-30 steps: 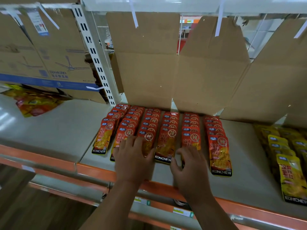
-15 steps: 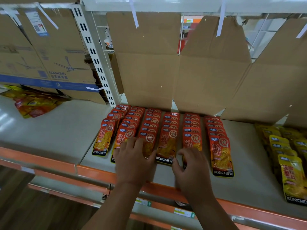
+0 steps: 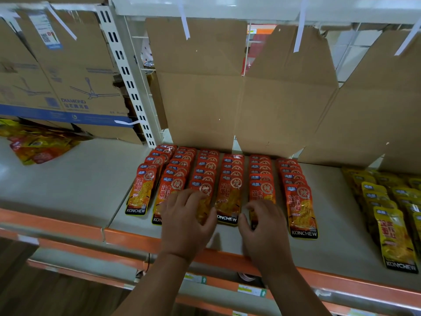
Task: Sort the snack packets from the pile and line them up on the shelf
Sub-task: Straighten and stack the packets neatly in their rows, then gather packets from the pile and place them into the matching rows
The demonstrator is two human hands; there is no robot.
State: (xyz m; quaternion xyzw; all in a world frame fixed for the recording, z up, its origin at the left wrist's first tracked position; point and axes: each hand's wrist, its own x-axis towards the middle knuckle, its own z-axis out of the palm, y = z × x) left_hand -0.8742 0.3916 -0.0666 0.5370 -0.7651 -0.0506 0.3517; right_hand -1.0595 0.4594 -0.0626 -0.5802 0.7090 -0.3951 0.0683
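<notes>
**A:** Where are the red packets [image 3: 230,197]?

**B:** On the shelf [image 3: 337,224], in six shingled rows. They start just behind the orange lip [image 3: 57,222] and run back from it to the cardboard [image 3: 200,99]. Yellow packets [image 3: 396,236] lie further right along the lip. The loose pile [image 3: 38,147] sits far left, well back from it.

**A:** How will one handle?

**B:** Light and limp, I judge: thin, flat foil pouches with something soft inside. The glossy faces look slick, so a nudge to one may fan out its whole row. They don't seem fragile, though a hard press could crush the contents. The best hold is probably the black band at the end nearest the lip, thumb under and fingers on top. Flat fingers on the face should do for sliding.

**A:** And the grips?

**B:** Both forearms reach in over the lip, palms down. The left grip [image 3: 186,217] lies on the front packets of the second and third rows from the left, fingers loosely spread and pinching nothing. The right grip [image 3: 265,226] is just beside it, further right along the lip, over the fifth row's front packet. Its fingers are arched with the tips on the foil. The palm hides the packet's edge, so I cannot tell whether it pinches or only rests there.
</notes>
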